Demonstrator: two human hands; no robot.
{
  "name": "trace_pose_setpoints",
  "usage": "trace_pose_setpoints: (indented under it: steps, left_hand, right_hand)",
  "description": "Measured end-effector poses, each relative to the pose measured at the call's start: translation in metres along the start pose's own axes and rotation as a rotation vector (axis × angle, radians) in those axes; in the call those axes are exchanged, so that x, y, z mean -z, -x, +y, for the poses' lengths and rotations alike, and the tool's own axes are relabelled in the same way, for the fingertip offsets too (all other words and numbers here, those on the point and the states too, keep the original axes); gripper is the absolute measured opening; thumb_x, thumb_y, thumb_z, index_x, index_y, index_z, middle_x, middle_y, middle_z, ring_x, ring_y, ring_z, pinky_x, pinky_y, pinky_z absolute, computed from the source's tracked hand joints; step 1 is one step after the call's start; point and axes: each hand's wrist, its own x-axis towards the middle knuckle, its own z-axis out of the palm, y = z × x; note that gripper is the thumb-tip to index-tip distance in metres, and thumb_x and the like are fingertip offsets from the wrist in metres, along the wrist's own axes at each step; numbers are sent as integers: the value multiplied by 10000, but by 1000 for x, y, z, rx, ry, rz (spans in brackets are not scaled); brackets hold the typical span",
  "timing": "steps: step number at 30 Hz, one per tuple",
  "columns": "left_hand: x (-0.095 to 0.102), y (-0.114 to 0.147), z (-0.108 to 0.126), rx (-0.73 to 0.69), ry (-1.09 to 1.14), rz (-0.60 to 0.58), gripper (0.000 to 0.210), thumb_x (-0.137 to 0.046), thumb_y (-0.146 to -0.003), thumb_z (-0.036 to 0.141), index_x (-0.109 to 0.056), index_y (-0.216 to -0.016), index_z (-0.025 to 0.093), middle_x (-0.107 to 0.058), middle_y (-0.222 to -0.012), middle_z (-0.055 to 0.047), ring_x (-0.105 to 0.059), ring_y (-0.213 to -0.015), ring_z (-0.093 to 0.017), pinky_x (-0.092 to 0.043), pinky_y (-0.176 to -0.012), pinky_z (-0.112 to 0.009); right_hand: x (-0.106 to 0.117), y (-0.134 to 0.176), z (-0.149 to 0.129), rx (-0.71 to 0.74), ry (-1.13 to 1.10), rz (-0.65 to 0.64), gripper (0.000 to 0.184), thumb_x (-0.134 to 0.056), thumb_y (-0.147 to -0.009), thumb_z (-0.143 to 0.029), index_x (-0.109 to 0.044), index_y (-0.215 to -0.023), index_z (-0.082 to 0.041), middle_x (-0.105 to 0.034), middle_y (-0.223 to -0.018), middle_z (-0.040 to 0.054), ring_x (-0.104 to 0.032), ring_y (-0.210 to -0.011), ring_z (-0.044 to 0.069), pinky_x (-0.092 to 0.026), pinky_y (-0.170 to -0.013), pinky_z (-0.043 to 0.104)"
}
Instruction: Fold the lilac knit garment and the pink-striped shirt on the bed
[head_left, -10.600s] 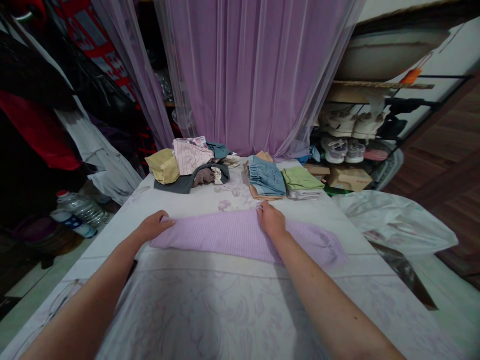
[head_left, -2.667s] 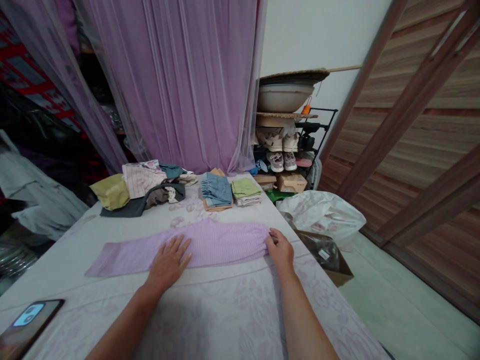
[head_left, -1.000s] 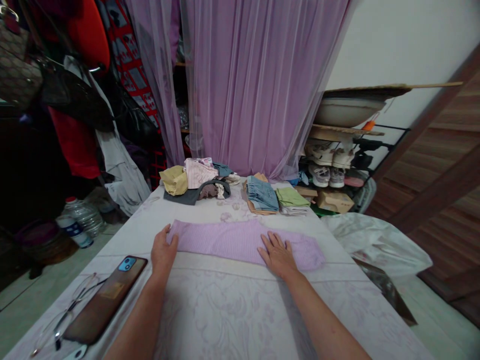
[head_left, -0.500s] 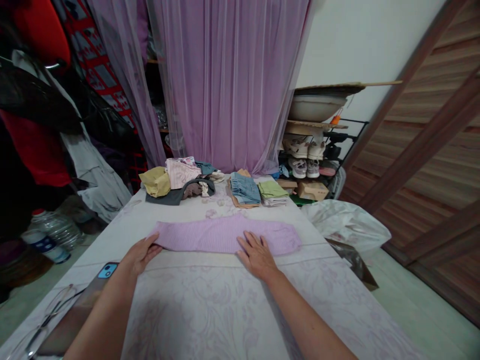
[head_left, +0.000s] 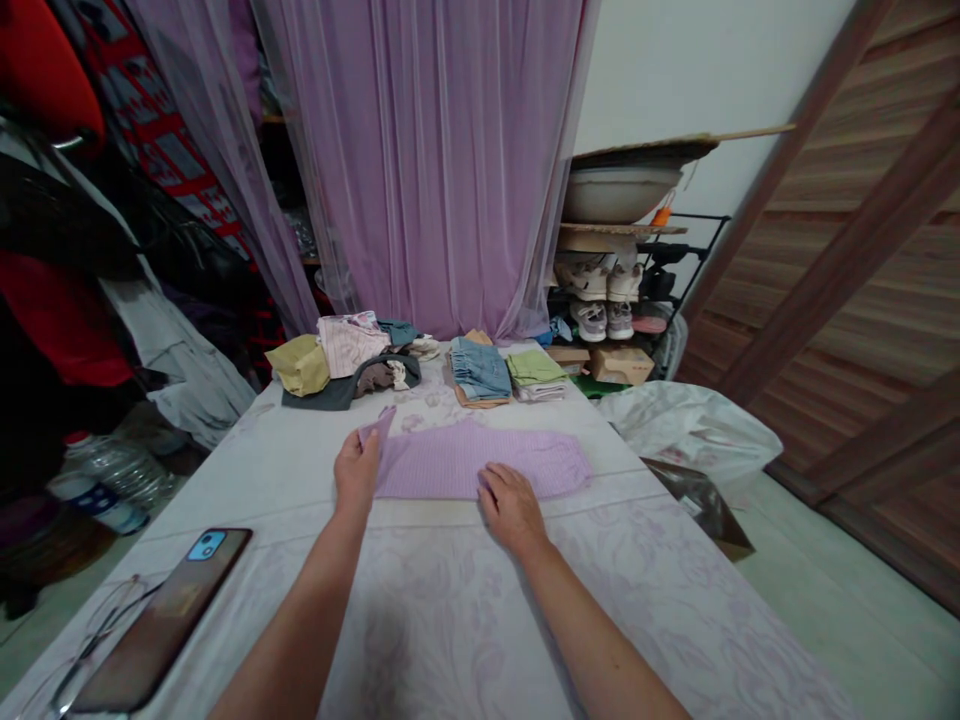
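Note:
Lilac ribbed pants (head_left: 439, 462) lie across the bed as a long, narrow folded strip, with a gathered edge at the right end. My left hand (head_left: 357, 470) is closed on the left end and holds it lifted, folding it up off the sheet. Right of the strip's middle, my right hand (head_left: 511, 505) rests on the fabric near its front edge, fingers slightly bent and holding nothing.
Behind the pants are a loose heap of clothes (head_left: 352, 350), folded denim (head_left: 480, 372) and a folded green piece (head_left: 536, 368). A phone (head_left: 161, 620) with a cable lies at front left. A shoe rack (head_left: 694, 260) and a plastic bag (head_left: 690, 425) stand to the right.
My left hand has moved right and up, raising the left end of the pants from the sheet. My right hand stays on the fabric, its fingers now more bent.

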Motion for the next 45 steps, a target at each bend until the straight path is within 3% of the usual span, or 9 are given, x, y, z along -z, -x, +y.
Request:
trace_pose_setpoints:
  steps: [9,14,17,21,25,31,36,41,45]
  left_hand:
    - [-82,48,17,-164,-345,-250,313,-525,-908,360,-688,-1140,228,-750,-1043,-50,-666,-996,-206,-477,-847,-290]
    - [-103,68,9,-247,-542,-428,362,-498,-938,336,-649,-1238,203,-738,-1096,-108,-670,-1038,-241,-467,-931,-367]
    - [-107,77,0,-383,-664,-488,361,-497,-941,294,-621,-1266,198,-670,-1259,-116,-585,-1211,-255,-338,-1098,-463]
    - [-99,83,-5,-535,-827,-570,407,-491,-939,286,-554,-1333,205,-558,-1411,-101,-452,-1354,-260,-279,-1141,-517]
    - [-68,75,-1,-732,-985,-560,471,-507,-898,219,-528,-1367,188,-524,-1441,-116,-438,-1362,-287,-270,-1151,-525]
    - [-3,43,-12,-733,-1058,-471,512,-550,-870,295,-532,-1362,156,-511,-1444,-156,-465,-1335,-329,-351,-1108,-527]
    - [19,30,-34,-620,-928,-487,636,-579,-850,429,-482,-1390,107,-503,-1442,-186,-498,-1313,-302,-418,-1084,-440]
    - [10,36,-39,-530,-839,-467,616,-579,-842,368,-467,-1389,107,-528,-1420,-178,-520,-1293,-292,-422,-1080,-418]
    - [2,40,-35,-439,-793,-342,655,-587,-837,362,-414,-1421,121,-518,-1426,-183,-522,-1287,-300,-441,-1044,-416]
  right_hand:
    - [-3,-1,8,-113,-191,120,371,-452,-865,-196,-690,-1150,-196,-663,-1243,85,-579,-1166,211,-415,-1059,365]
    - [-4,-3,13,-141,-280,160,403,-424,-854,-170,-695,-1153,-186,-671,-1233,97,-591,-1156,211,-434,-1049,364]
    - [-7,-4,17,-152,-328,194,415,-421,-845,-164,-692,-1158,-198,-675,-1227,89,-595,-1154,209,-441,-1046,377]
    - [-11,-4,20,-149,-370,271,391,-417,-848,-172,-693,-1125,-168,-692,-1184,105,-614,-1120,206,-459,-1018,373]
    - [-6,-3,15,-139,-333,226,365,-432,-875,-218,-673,-1142,-154,-692,-1171,114,-609,-1108,209,-443,-1011,361]
    - [22,-28,-9,-315,-140,-94,486,-420,-946,-423,-538,-1332,-153,-705,-1105,124,-617,-1077,248,-434,-939,368]
    - [32,-69,-26,-464,-94,-361,653,-507,-873,-522,-430,-1424,-180,-692,-1154,147,-648,-1055,293,-480,-860,387]
    - [30,-109,-46,-513,-540,-265,582,-507,-833,-252,-455,-1413,-241,-696,-1129,60,-704,-797,174,-535,-778,300]
    - [36,-142,-79,-461,-940,-195,506,-442,-836,-183,-566,-1319,-270,-709,-1016,3,-680,-662,114,-557,-659,252]
